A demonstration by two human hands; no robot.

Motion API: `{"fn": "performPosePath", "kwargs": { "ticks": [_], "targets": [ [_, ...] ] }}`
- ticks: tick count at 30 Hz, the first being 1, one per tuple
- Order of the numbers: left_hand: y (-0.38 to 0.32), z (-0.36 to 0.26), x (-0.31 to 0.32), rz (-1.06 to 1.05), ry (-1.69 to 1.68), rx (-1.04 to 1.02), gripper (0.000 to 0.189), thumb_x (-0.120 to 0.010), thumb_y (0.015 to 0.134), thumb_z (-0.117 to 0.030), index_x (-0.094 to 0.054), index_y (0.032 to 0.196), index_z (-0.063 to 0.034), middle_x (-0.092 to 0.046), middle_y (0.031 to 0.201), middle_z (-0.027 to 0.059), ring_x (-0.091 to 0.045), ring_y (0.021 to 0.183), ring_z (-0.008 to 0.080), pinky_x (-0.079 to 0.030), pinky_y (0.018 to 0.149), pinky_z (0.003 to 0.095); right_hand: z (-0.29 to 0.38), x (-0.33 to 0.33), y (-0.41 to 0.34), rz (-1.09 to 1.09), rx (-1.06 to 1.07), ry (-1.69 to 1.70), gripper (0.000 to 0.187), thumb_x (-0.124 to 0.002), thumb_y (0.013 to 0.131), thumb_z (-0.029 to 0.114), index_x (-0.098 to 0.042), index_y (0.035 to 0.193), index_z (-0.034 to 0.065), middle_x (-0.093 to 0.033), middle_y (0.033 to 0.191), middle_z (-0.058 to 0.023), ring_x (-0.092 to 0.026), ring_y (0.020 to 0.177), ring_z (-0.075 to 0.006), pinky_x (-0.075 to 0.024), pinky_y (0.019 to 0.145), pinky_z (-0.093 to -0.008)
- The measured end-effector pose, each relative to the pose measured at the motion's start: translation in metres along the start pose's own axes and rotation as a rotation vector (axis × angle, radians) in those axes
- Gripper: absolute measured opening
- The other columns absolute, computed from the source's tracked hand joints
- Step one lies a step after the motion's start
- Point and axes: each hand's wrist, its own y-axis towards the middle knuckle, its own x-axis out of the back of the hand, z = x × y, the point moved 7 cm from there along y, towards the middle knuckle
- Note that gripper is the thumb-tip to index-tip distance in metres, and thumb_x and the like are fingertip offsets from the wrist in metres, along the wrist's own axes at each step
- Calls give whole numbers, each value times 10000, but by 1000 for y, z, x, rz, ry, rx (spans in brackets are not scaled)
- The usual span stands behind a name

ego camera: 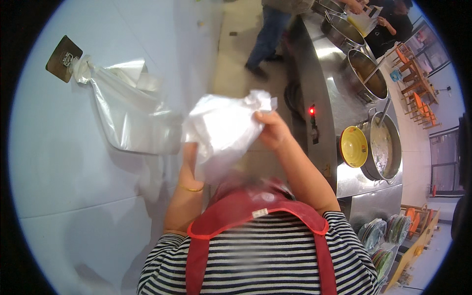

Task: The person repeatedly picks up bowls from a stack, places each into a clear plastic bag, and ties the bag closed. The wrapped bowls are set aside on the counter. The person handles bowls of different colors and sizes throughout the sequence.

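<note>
A crumpled translucent white plastic bag spans both my hands in front of the red apron. My right hand pinches its gathered upper right edge between thumb and fingers. On the other side, my left hand is partly covered by the bag; its fingers are hidden, so its hold cannot be made out. To the left, a bundle of clear plastic bags hangs by a knot from a hook plate on the wall.
At right runs a steel counter with large steel pots holding ladles, and a yellow bowl. Wrapped stacks of plates stand lower right. A person in jeans is in the aisle ahead; another person is beyond the counter.
</note>
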Motion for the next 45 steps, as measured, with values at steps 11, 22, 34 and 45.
{"fn": "performPosePath", "kwargs": {
  "ticks": [11, 22, 34, 45],
  "targets": [
    [-12, 20, 82, -96, 719, 102, 397, -544, 739, -67, -578, 1127, 9, -630, 1079, 107, -588, 1032, 256, -453, 872, 349, 44, 2, -6, -193, 82, -247, 367, -681, 716, 57, -567, 1060, -2, -625, 969, -96, -603, 898, -201, -471, 833, -356],
    [23, -54, -48, 240, 1193, -179, 583, -664, 761, -151, -454, 1279, 13, -508, 1269, 143, -448, 1219, 234, -326, 1018, 344, 33, -41, 0, -8, -107, -562, 325, -657, 690, 41, -613, 1002, -37, -650, 899, -99, -615, 783, -174, -473, 760, -300],
    [55, -12, -60, 136, 512, 130, 331, -617, 812, -55, -525, 1121, 16, -611, 1001, 69, -579, 908, 134, -454, 834, 263, 42, -36, 1, -30, -119, -620, 291, -658, 700, 43, -612, 972, -52, -645, 866, -101, -613, 742, -165, -477, 720, -282],
    [47, -11, -59, 154, 366, 179, 547, -615, 733, 44, -429, 1247, 33, -588, 1061, 107, -582, 956, 174, -479, 844, 268, 31, -34, 5, -46, -134, -470, 293, -657, 705, 27, -610, 985, -45, -654, 885, -110, -639, 749, -180, -503, 713, -298]
  ]
}}
